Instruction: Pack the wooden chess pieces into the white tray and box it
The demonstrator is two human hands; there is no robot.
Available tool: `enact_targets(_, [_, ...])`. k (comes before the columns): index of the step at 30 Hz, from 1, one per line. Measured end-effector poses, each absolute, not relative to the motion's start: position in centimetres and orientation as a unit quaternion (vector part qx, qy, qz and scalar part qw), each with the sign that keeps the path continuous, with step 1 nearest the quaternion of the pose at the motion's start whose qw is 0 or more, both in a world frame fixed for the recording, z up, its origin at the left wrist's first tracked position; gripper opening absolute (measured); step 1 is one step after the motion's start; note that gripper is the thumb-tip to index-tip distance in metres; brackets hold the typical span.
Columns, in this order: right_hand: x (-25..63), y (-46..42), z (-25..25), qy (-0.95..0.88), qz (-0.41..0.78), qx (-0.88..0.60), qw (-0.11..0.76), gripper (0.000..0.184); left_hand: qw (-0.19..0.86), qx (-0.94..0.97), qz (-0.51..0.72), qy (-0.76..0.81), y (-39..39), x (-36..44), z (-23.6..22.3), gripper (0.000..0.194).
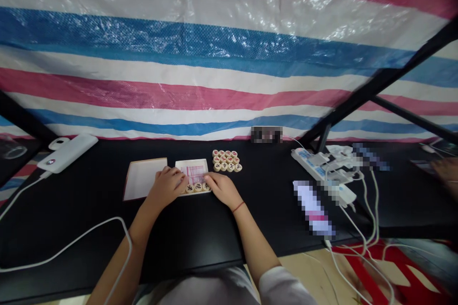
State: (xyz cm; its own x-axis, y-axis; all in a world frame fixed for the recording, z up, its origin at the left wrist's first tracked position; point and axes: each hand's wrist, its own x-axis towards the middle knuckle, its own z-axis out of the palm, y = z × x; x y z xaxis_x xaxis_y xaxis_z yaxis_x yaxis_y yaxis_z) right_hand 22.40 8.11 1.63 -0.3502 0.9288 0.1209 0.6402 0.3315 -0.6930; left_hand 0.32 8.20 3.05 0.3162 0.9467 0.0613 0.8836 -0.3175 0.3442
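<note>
A shallow open white box sits on the black table, with pink-and-white patterned paper on its bottom. Along its near wall runs a row of round xiangqi pieces with black characters. My left hand is closed over the left end of the box, its bent fingers partly hiding the leftmost piece. At the opposite end my right hand is closed on the box's right wall. Its thumb reaches over the rim beside the last piece. Just right of the box, more xiangqi pieces lie in neat rows, some red, some black.
A white box lid lies left of the box. A white power bank with a looping cable is far left. To the right are a power strip, a phone and several cables. Striped sheeting hangs behind the table.
</note>
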Motion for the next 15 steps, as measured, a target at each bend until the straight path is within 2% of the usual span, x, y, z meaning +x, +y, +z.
enact_targets(4, [22.4,8.2,1.5,-0.766,0.245,-0.540,0.250,0.042,0.156,0.796,0.099,0.576,8.3,0.1,2.8,0.027])
enact_targets(8, [22.7,8.2,1.4,-0.754,0.226,-0.563,0.250,0.043,0.177,0.810,0.126,0.544,8.2,0.0,2.6,0.029])
enact_targets(15, [23.1,8.2,1.2,-0.737,0.210,-0.583,0.269,0.039,0.217,0.822,0.139,0.507,7.6,0.5,4.1,0.018])
